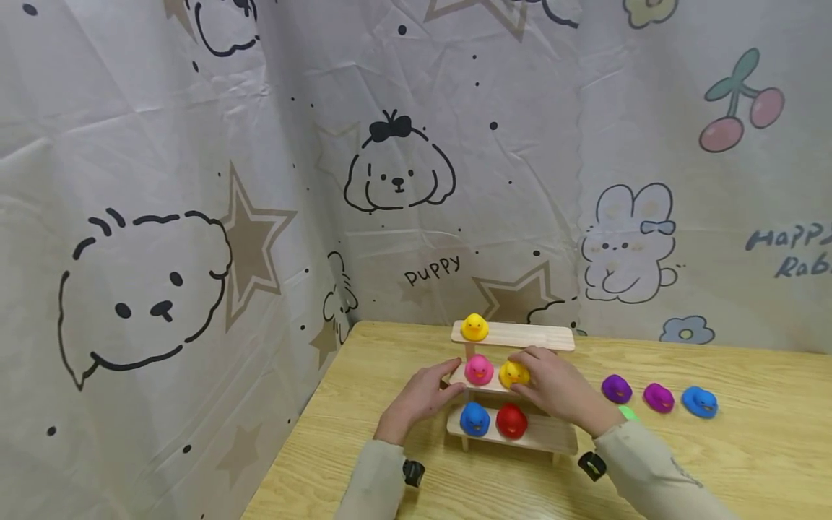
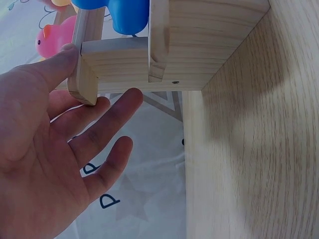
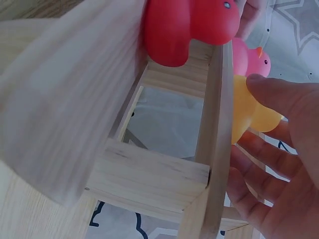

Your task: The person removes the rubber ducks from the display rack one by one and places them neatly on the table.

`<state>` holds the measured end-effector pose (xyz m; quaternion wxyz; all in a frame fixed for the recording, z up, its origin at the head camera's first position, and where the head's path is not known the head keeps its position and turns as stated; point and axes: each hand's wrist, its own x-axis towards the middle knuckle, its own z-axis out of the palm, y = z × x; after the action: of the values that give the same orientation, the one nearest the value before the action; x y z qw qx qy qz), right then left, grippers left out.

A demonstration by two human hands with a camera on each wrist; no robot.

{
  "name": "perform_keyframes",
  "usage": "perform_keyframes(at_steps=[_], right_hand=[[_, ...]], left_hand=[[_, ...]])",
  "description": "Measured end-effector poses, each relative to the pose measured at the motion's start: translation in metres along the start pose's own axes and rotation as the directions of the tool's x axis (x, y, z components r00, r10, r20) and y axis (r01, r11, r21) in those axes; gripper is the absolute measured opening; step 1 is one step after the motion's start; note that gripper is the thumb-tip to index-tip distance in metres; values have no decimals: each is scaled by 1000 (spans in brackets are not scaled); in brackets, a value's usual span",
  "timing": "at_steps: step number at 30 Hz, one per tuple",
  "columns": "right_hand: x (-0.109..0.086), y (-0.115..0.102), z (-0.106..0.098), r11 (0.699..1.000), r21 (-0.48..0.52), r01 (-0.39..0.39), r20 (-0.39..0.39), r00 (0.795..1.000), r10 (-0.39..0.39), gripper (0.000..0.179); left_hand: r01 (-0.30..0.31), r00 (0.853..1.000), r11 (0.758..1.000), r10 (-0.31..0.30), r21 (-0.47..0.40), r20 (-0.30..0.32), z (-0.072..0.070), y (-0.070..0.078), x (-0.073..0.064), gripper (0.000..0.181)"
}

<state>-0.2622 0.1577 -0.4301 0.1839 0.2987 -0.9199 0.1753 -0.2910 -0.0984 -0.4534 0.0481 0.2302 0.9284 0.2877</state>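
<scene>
A three-tier wooden display stand (image 1: 549, 435) holds small rubber ducks. My right hand (image 1: 560, 386) pinches a yellow duck (image 1: 512, 374) on the middle tier, its thumb on the duck in the right wrist view. Beside that duck sits a pink duck (image 1: 479, 370). At the stand's left end, my left hand (image 1: 421, 396) grips the middle board (image 2: 83, 82), thumb on one side and fingers on the other. A blue duck (image 1: 475, 419) and a red duck (image 1: 512, 421) sit on the bottom tier. Another yellow duck (image 1: 474, 328) stands at the top tier's left end.
On the table (image 1: 767, 448), right of the stand, lie a purple duck (image 1: 617, 388), a magenta duck (image 1: 659, 397) and a blue duck (image 1: 700, 401). A green thing (image 1: 627, 413) is mostly hidden by the right wrist. A patterned curtain (image 1: 520, 180) hangs behind and at left.
</scene>
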Motion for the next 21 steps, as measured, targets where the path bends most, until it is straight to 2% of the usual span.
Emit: perform_keyframes(at_steps=[7,21], right_hand=[[-3,-1,-4,1000,1,11,-20,1000,-11,37],[-28,3,-32,998,14,62,-86,994,-61,37]], left_hand=[[-1,1000,1000,1,-4,-3,0,-1,0,56],[-1,1000,1000,1,-7,-2,0,0,-1,57]])
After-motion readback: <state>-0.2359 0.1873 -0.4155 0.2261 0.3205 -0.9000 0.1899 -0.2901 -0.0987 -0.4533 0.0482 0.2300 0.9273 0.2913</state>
